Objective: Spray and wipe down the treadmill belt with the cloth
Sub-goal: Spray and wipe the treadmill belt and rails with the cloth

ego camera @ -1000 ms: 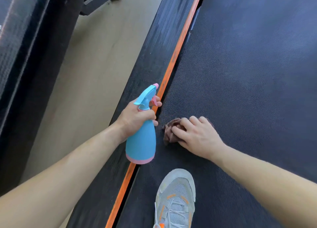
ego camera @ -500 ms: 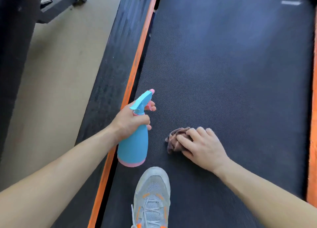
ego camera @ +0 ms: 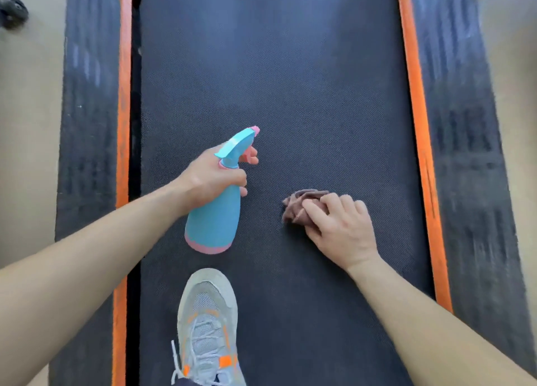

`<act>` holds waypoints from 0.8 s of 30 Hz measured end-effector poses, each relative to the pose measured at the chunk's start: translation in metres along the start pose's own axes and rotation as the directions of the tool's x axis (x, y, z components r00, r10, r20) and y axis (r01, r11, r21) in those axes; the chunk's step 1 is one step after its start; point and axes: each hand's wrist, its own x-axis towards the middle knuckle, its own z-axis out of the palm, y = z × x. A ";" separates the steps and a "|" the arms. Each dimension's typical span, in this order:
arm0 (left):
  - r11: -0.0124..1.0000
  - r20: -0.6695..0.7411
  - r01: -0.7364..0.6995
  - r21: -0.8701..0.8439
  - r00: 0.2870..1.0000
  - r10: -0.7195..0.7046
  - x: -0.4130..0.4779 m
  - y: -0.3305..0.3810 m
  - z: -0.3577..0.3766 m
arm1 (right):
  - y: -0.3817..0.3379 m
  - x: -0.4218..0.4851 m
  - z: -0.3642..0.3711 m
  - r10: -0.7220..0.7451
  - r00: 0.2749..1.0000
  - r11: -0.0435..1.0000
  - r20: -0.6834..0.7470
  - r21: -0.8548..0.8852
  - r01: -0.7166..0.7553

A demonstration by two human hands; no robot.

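Wiping will likely go best once fresh mist lies ahead of the rag, and the head view shows both halves of that step ready. The left hand (ego camera: pixel 212 176) has its grip clamped round the neck of the blue-and-pink spray bottle (ego camera: pixel 213 222), one finger curled over the trigger. The nozzle (ego camera: pixel 254 129) points up the treadmill belt (ego camera: pixel 290 80) toward its far end. The bottle hangs above the belt, left of the centre line, nearer the left orange strip (ego camera: pixel 123 94). The right hand (ego camera: pixel 340 225) has its grip curled down on the bunched brown cloth (ego camera: pixel 299 208), pressing it flat to the belt right of centre, apart from the bottle and short of the right orange strip (ego camera: pixel 415 94). A grey shoe (ego camera: pixel 206 313) stands on the belt near its near edge, just behind the bottle. To do this well, I judge the spray should fall low and light on the bare stretch beyond the cloth, away from the ribbed side rail (ego camera: pixel 87 94). The wad would cover more if opened flatter. Strokes should run strip to strip, working away from the shoe, since a wet or rolling belt underfoot could slip.
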 end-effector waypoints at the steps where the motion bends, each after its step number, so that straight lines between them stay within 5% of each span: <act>1: 1.000 0.020 -0.011 0.013 1.000 0.011 0.003 0.006 0.009 | 0.014 -0.005 -0.001 0.197 0.980 0.980 -0.020 -0.026 -0.197; 3: 0.999 0.061 -0.034 0.022 0.998 0.033 0.006 0.018 0.026 | 0.026 -0.018 -0.002 0.527 0.844 0.845 -0.101 -0.044 -0.533; 5: 0.998 0.084 -0.034 0.048 0.996 0.030 0.009 0.029 0.038 | 0.024 -0.027 0.000 0.609 0.781 0.782 -0.134 -0.058 -0.620; 13: 0.950 0.138 -0.031 0.310 0.990 -0.012 -0.023 0.043 0.052 | 0.024 -0.022 -0.001 0.556 0.815 0.817 -0.160 -0.071 -0.572; 24: 0.959 0.162 0.016 0.284 0.985 -0.064 -0.019 0.002 0.066 | 0.021 -0.019 0.005 0.556 0.802 0.803 -0.219 -0.109 -0.586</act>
